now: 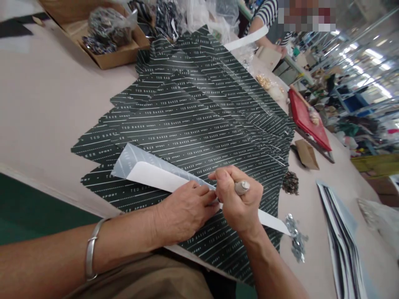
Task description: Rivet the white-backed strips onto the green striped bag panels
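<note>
Near the front edge of the surface (46,104), over dark sheets (187,124), the white strip (154,176) lies under your left grip (183,211), pinch unclear, your right grip (235,205) clenching a pen-like tool (242,187), seemingly working along that strip, which calls for steady pressure.

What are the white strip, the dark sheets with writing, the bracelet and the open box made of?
White strip: maybe paper or thin card; it's matte with crisp edges.
Dark sheets: perhaps coated fabric or plastic film; they have a soft sheen, but I can't be sure.
Bracelet: probably metal, because it's silvery and shiny.
Open box: likely cardboard, being dull brown with thin, flat walls.
</note>
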The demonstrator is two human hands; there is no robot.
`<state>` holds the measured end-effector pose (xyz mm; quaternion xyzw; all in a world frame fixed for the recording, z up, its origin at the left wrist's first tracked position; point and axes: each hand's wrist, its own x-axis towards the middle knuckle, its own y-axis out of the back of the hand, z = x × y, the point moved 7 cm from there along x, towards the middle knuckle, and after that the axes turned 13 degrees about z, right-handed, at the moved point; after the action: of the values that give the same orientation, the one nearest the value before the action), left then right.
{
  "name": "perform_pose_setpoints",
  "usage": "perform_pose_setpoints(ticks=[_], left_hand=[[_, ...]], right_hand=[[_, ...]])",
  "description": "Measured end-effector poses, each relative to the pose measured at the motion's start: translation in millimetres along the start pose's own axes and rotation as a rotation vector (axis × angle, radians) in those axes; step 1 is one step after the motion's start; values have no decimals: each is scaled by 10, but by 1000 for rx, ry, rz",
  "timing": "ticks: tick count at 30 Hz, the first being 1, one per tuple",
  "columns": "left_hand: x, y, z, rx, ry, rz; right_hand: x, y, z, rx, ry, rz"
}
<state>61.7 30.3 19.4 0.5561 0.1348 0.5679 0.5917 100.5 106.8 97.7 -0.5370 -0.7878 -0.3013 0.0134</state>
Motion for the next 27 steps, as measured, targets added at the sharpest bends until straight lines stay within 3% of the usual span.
perform_pose_setpoints(ticks=[5, 9, 15, 19, 24, 27], left_hand=[[18, 46, 4, -39, -8, 15], [33, 95, 10, -63, -27, 0], [31, 118, 9, -49, -19, 39], [52, 176, 15, -43, -14, 74], [58, 397, -81, 203, -23, 181], [5, 553, -112, 253, -79, 197]], right_hand=[[-72, 89, 4, -21, 63, -5], [-143, 208, 152, -15, 10, 43], [-186, 157, 318, -203, 7, -124], [-167, 244, 330, -318, 21, -186], [-208, 420, 364, -506, 12, -268], [-360, 419, 328, -675, 61, -416]])
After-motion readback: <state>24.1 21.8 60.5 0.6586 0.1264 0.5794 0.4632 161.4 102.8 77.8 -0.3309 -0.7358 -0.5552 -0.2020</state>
